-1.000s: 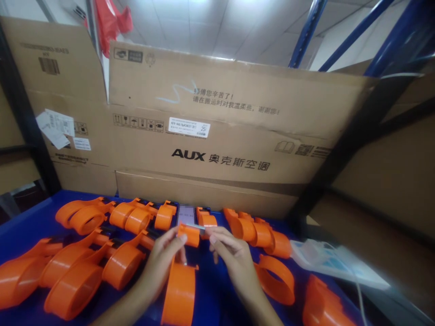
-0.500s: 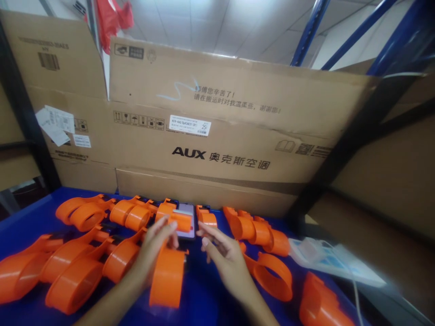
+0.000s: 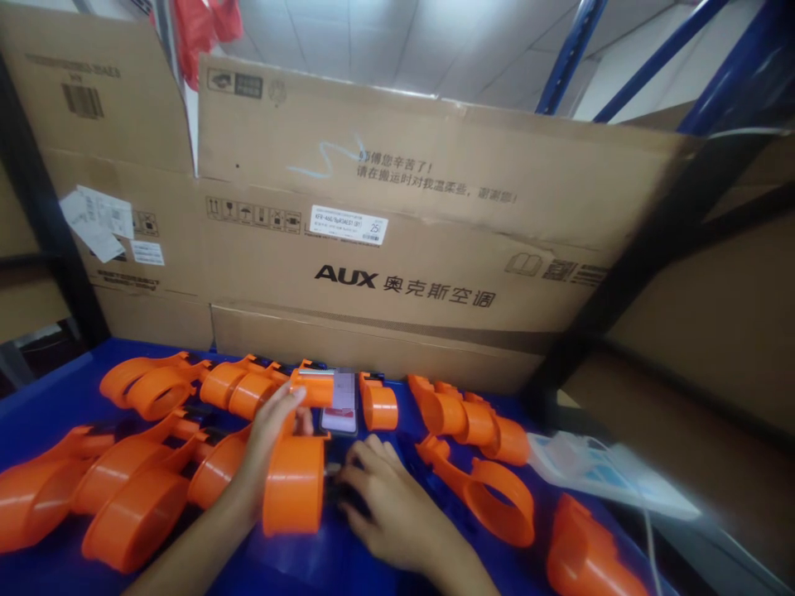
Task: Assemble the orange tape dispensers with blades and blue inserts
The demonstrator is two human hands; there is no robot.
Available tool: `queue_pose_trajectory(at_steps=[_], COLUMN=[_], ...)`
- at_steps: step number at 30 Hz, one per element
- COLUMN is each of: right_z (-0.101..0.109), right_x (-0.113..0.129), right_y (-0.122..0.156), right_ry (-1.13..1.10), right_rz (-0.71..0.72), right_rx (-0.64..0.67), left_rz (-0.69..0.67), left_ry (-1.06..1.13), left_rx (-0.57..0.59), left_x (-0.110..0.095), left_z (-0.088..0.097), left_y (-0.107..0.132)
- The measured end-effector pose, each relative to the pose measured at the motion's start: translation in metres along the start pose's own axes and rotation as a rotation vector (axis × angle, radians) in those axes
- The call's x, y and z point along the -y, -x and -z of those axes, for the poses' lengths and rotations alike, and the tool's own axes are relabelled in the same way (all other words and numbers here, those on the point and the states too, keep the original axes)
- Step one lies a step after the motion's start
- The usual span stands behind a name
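My left hand [image 3: 279, 430] is closed round the handle of an orange plastic tape dispenser [image 3: 293, 487], its wide ring hanging down towards me. A flat orange head with a pale metal strip shows at the top of this dispenser, beside my thumb. My right hand [image 3: 388, 497] is bent at the ring's right side, fingers curled together by a small dark part there; what they pinch is hidden and blurred. Behind the hands lies a phone [image 3: 339, 420] with its screen lit. Just beyond my right hand stands another orange dispenser [image 3: 380, 407].
Several orange dispensers [image 3: 135, 520] stand in rows on the blue tabletop [image 3: 37, 407] at left, and more [image 3: 469, 420] at right. One dispenser [image 3: 502, 501] lies near my right forearm. A white power strip [image 3: 612, 476] with a cable sits at right. Cardboard [image 3: 403, 339] walls the back.
My right hand has come down and left, from open in the air to curled at the dispenser's side. The dispenser in my left hand has shifted slightly left and up.
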State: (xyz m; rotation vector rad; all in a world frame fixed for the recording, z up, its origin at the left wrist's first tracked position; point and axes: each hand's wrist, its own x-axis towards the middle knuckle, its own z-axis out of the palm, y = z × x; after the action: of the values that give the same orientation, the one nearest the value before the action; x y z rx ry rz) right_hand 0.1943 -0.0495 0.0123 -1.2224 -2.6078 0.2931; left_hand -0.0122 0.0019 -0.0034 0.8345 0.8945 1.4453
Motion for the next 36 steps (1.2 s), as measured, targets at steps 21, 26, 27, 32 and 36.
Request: queue_pose_trajectory(at_steps=[21, 26, 27, 32, 36], right_z=[0.01, 0.01, 0.009, 0.007, 0.006], right_x=[-0.01, -0.009, -0.009, -0.008, -0.01], right_y=[0.002, 0.002, 0.002, 0.003, 0.003], right_ry=[-0.177, -0.178, -0.178, -0.18, -0.153], right_rz=[-0.024, -0.027, -0.022, 0.014, 0.032], right_rx=[-0.715, -0.719, -0.712, -0.682, -0.66], left_rz=[0.0, 0.011, 0.017, 0.032, 0.033], left_ry=[-0.198, -0.215, -0.215, -0.219, -0.234], left_rx=[0.292, 0.346, 0.354, 0.331, 0.31], left_x=[0.024, 0.023, 0.023, 0.025, 0.029], left_z=[-0.022, -0.023, -0.024, -0.026, -0.024], left_y=[0.031, 0.035, 0.037, 0.045, 0.042])
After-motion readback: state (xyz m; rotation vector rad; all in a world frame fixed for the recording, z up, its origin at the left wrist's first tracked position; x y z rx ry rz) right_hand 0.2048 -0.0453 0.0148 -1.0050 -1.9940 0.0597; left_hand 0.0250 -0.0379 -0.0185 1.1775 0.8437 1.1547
